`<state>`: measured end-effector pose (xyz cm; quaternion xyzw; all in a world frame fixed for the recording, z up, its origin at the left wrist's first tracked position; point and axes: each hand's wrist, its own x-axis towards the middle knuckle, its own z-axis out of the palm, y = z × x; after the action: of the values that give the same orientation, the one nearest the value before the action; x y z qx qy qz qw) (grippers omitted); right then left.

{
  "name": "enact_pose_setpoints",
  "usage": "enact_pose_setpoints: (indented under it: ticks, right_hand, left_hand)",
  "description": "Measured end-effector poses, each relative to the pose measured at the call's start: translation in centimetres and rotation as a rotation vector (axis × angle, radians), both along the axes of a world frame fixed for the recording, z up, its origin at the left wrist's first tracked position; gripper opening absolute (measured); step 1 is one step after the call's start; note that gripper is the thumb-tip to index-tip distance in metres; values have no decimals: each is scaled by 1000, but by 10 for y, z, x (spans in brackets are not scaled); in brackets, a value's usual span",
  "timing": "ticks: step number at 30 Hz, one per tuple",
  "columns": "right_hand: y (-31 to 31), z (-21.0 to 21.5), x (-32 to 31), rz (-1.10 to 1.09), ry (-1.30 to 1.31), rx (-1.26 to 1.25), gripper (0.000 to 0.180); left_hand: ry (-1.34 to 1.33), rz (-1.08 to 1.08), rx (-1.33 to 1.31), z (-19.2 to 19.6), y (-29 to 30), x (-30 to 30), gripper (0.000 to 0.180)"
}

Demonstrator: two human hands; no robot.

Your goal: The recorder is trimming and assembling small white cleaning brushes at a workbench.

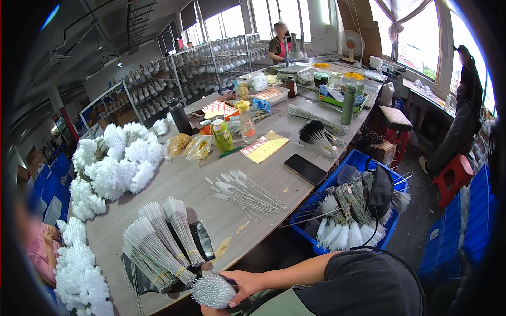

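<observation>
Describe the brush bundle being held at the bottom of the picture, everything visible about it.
The brush bundle is a tight round cluster of thin wire-stemmed brushes, its pale grey-white tips facing the camera like a dome. It lies low at the wooden table's near edge, beside banded bundles on dark plastic. One hand grips its right side; which hand is unclear.

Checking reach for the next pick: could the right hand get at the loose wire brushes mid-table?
Probably not yet: the right hand is closed on a white-tipped brush bundle, though the path to the loose wire brushes looks open.
</observation>
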<state>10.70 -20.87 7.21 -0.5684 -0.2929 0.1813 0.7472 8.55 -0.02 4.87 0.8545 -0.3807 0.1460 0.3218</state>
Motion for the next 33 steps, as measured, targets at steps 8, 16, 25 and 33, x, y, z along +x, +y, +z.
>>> enact_pose_setpoints:
  ticks: [8, 16, 25, 33]
  right_hand:
    - [1, 6, -4, 34, 28, -28, 93]
    - [1, 6, -5, 48, 26, -44, 98]
    - [3, -1, -3, 107, 27, -15, 100]
    - [1, 8, -5, 110, 76, -35, 97]
  left_hand:
    - [95, 10, -94, -14, -2, 5, 32]
    - [187, 19, -188, -24, -6, 11, 31]
    - [294, 28, -290, -36, -9, 17, 30]
    - [389, 42, -385, -42, -13, 20, 29]
